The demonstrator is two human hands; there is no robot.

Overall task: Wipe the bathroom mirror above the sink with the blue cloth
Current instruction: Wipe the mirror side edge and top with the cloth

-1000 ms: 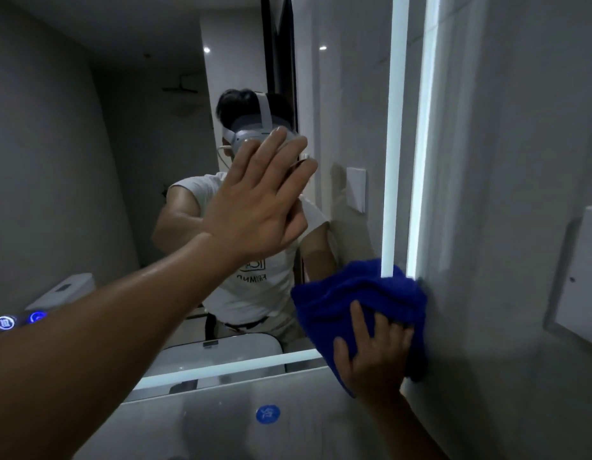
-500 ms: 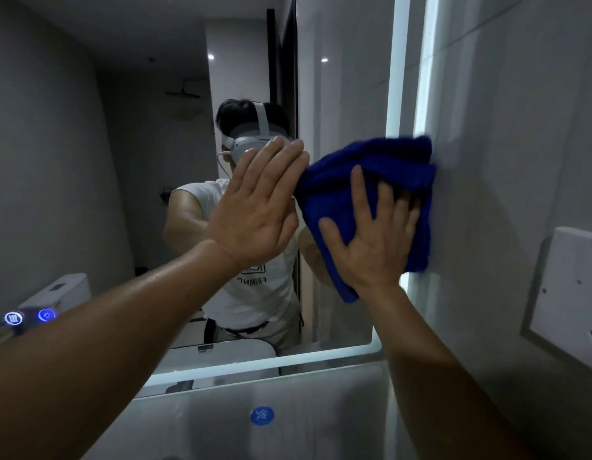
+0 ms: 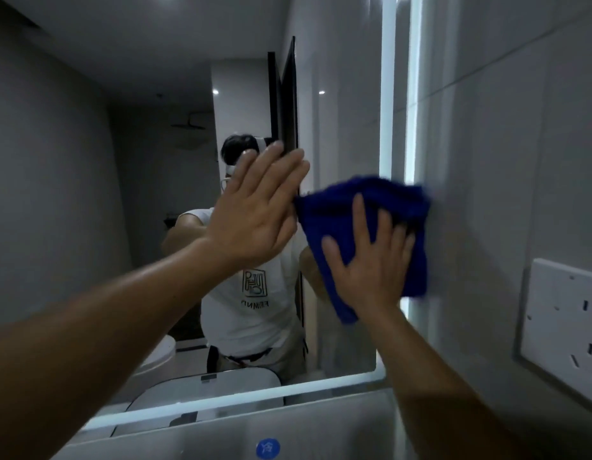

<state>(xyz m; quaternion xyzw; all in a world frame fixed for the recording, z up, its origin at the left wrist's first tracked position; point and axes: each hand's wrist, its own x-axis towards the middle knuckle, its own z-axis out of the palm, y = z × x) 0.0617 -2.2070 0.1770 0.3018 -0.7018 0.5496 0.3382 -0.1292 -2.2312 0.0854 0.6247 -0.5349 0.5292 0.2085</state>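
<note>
Head view — right hand (image 3: 371, 263) flat, presses blue cloth (image 3: 364, 210) on mirror (image 3: 122, 161); left hand (image 3: 254, 210) flat, fingers straight, holds nothing.

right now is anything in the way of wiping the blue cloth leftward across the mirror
Yes: the left hand, fingers straight, is held flat at the mirror, right at the left edge of the blue cloth. Above and below the cloth, pressed by the right hand, nothing visible blocks.

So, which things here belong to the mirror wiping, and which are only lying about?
Job:
blue cloth
right hand, pressing it
mirror
left hand, held flat

Lying about:
socket plate
round blue sticker below the mirror
</note>
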